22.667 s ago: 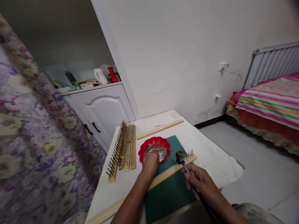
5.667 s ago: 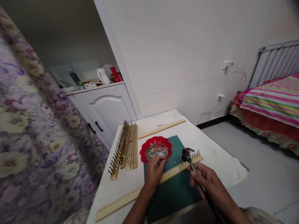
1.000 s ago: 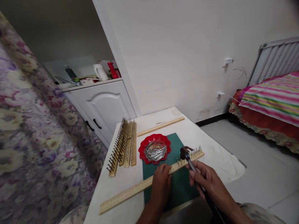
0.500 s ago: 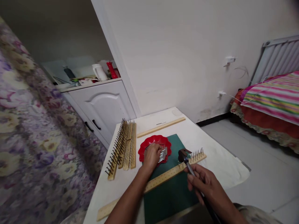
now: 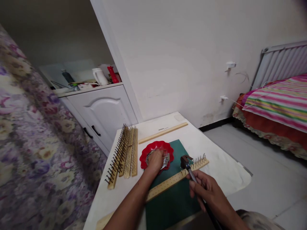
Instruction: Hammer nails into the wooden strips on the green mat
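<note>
My left hand (image 5: 156,160) reaches into a red scalloped bowl (image 5: 145,149) of silvery nails (image 5: 166,161). Its fingers are bent down among the nails, and their tips are hidden. In my right hand (image 5: 206,188) is a claw hammer (image 5: 191,172), gripped by the shaft with its head up. Beneath the hammer head lies a pale wooden strip (image 5: 165,185) with rows of small holes, set slantwise over a green mat (image 5: 177,204). Several nails (image 5: 200,160) stand upright in the strip's right end. My left forearm covers part of its left end.
Nail-studded wooden strips (image 5: 122,156) lie side by side at the table's left. A bare strip (image 5: 163,133) and a couple of loose nails (image 5: 163,128) lie at the back of the white table (image 5: 211,159). A floral curtain (image 5: 48,143) hangs left; a bed (image 5: 275,105) stands right.
A second ago my left hand lay on the holed strip; it has since moved up and left into the red bowl. My right hand keeps the hammer over the strip. The view shifts slightly.
</note>
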Demonstrator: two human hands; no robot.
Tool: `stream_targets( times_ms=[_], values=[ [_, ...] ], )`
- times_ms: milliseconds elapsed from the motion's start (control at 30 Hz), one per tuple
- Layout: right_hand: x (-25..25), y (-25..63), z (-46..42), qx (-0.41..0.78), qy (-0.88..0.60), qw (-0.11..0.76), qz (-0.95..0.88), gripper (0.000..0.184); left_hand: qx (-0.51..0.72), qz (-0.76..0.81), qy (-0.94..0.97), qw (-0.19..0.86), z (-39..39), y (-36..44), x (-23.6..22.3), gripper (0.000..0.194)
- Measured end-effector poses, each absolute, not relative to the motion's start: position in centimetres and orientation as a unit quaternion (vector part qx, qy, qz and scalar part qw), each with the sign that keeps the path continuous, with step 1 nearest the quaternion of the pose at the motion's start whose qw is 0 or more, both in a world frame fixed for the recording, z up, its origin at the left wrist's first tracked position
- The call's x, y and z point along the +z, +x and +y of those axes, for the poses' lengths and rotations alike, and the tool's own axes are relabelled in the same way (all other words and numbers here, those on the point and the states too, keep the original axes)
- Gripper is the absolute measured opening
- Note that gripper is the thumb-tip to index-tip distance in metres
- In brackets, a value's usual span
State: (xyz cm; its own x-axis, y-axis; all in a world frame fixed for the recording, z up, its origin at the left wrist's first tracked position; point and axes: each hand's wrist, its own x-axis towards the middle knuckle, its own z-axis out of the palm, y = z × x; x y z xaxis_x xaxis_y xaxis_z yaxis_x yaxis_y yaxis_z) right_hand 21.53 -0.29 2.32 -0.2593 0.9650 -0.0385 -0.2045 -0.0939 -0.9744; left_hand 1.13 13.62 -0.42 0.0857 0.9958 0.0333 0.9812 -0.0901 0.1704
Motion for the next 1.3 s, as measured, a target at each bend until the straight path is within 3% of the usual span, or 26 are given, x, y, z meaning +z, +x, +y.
stream_targets(
  times_ms=[367, 667, 900, 1300],
  values=[
    [1.2, 21.0, 0.4, 0.617, -0.368, 0.493, -0.49, 0.028, 0.043, 0.646, 0.761, 0.034, 14.0, 1.7, 0.5, 0.019],
    [-0.8, 20.7, 1.8, 0.605, -0.361, 0.528, -0.475, 0.03, 0.174, 0.579, 0.796, -0.008, 11.9, 0.7, 1.0, 0.02],
    [-0.6, 20.4, 2.4, 0.575, -0.391, 0.561, -0.449, 0.031, 0.351, 0.483, 0.793, 0.121, 6.1, 3.6, 0.7, 0.019],
    [-0.3, 20.4, 2.3, 0.582, -0.389, 0.573, -0.426, 0.03, 0.431, 0.458, 0.747, 0.213, 2.2, 5.9, 1.0, 0.011]
  ],
)
